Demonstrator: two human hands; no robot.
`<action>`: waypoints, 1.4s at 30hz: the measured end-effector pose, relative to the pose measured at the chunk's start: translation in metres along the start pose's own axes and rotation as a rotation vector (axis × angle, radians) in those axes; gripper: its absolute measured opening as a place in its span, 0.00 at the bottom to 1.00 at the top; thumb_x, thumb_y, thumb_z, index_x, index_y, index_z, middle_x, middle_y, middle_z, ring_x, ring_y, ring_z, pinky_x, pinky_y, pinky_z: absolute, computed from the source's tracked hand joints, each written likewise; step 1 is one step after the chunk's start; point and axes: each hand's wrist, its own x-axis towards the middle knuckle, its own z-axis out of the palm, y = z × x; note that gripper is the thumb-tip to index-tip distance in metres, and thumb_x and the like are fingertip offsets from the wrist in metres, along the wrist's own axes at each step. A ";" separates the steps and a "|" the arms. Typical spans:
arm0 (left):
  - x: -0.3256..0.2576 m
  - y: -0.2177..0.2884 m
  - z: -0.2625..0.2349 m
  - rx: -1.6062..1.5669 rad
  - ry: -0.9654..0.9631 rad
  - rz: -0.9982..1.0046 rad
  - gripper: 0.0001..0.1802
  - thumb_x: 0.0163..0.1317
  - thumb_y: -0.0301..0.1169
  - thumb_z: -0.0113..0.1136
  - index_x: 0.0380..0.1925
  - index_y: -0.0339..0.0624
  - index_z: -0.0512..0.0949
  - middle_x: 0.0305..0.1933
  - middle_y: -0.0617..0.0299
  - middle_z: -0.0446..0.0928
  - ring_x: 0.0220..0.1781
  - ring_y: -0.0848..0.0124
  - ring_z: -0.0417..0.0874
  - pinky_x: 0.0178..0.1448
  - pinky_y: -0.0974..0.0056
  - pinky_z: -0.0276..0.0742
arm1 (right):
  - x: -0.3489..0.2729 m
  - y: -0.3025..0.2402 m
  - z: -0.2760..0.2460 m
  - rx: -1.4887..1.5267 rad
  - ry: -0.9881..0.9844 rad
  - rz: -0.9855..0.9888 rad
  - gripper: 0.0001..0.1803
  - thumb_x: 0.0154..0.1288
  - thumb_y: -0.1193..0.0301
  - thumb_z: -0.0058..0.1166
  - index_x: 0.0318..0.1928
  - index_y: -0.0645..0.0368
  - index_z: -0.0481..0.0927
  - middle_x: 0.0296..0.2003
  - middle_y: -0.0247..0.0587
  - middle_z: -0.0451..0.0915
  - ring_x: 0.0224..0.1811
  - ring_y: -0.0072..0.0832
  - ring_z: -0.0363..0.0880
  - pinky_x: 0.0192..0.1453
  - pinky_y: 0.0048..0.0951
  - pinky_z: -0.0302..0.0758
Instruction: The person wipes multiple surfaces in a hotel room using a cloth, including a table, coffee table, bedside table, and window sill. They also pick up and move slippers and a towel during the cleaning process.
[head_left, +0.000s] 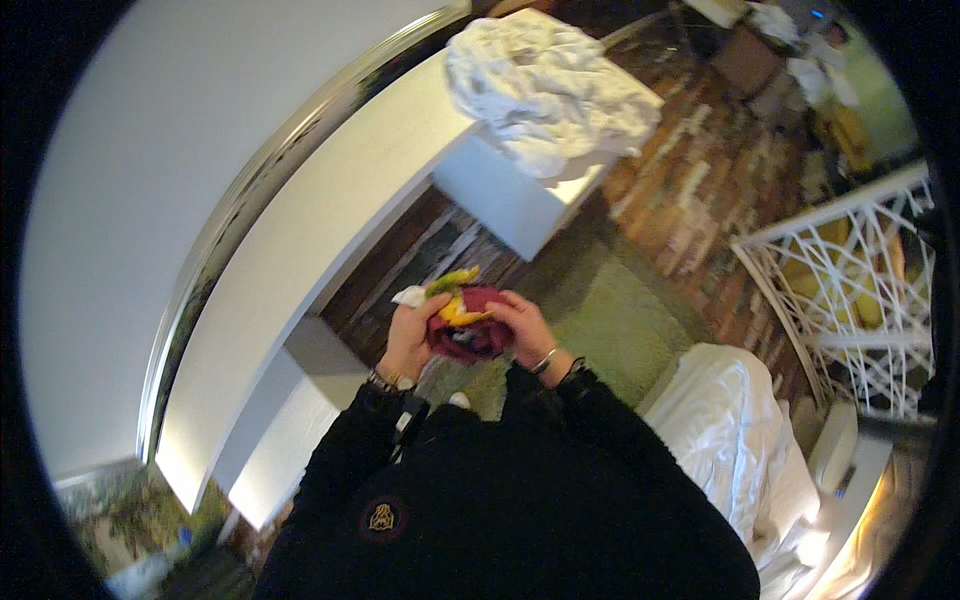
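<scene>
In front of my body I hold a crumpled bundle of soft, cloth-like stuff (pixel 468 338), mostly maroon with yellow and green parts; its exact kind is unclear. My left hand (pixel 408 340) grips its left side, the thumb lying over the top. A small white piece (pixel 408 296) sticks up beside that thumb. On the other side, my right hand (pixel 524 328) has its fingers closed on the maroon and yellow part. Both wrists carry bands, and the palms are hidden.
A long white desk (pixel 330 215) curves along the left wall. Rumpled white cloth (pixel 545 85) is heaped on its far end. White bedding (pixel 725 430) lies to the right. Beyond it stands a white lattice screen (pixel 850 290). A green rug (pixel 625 330) covers part of the wooden floor (pixel 690 170).
</scene>
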 end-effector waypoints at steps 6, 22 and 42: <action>0.031 0.030 -0.002 -0.298 0.122 0.111 0.16 0.63 0.20 0.57 0.51 0.35 0.74 0.50 0.56 0.79 0.51 0.63 0.81 0.58 0.60 0.77 | 0.080 -0.051 0.019 -0.097 -0.154 0.109 0.15 0.63 0.72 0.59 0.49 0.64 0.76 0.43 0.39 0.82 0.43 0.26 0.81 0.49 0.28 0.78; 0.133 0.159 -0.105 -0.313 0.255 0.155 0.21 0.69 0.27 0.50 0.62 0.38 0.66 0.59 0.55 0.75 0.55 0.60 0.79 0.58 0.51 0.76 | 0.270 -0.094 0.117 -0.154 0.010 0.040 0.14 0.67 0.72 0.53 0.49 0.68 0.75 0.41 0.44 0.82 0.43 0.32 0.82 0.47 0.33 0.80; 0.152 0.184 -0.140 -0.559 0.712 0.219 0.27 0.70 0.26 0.47 0.68 0.40 0.58 0.64 0.53 0.69 0.64 0.44 0.70 0.66 0.42 0.68 | 0.611 -0.045 0.175 -2.054 -0.733 -0.631 0.41 0.58 0.46 0.55 0.70 0.45 0.60 0.71 0.58 0.52 0.73 0.62 0.43 0.74 0.61 0.43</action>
